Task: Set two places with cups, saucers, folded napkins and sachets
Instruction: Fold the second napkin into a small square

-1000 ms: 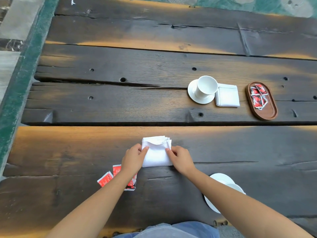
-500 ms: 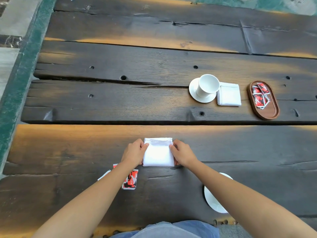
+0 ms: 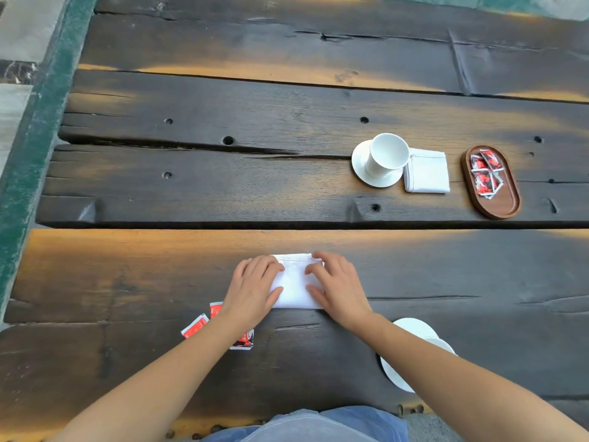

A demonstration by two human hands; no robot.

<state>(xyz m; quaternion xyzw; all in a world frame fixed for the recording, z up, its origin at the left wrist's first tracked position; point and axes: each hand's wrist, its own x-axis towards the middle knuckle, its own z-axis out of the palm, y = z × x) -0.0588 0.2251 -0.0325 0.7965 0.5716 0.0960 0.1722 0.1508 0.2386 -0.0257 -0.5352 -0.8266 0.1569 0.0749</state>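
Dark wooden surface (image 3: 127, 282) carries the napkin (image 3: 294, 285) just beyond the loose sachets (image 3: 196, 325), my left hand (image 3: 251, 288) and right hand (image 3: 341, 288) pressing it flat-fingered, gripping nothing; I'd smooth outward evenly to sharpen the creases.

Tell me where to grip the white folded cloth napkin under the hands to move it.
Pinch the white folded cloth napkin from both sides, at the edges under the left hand and right hand. It lies flat, hemmed edge at the far side; lifting there would probably unfold it.
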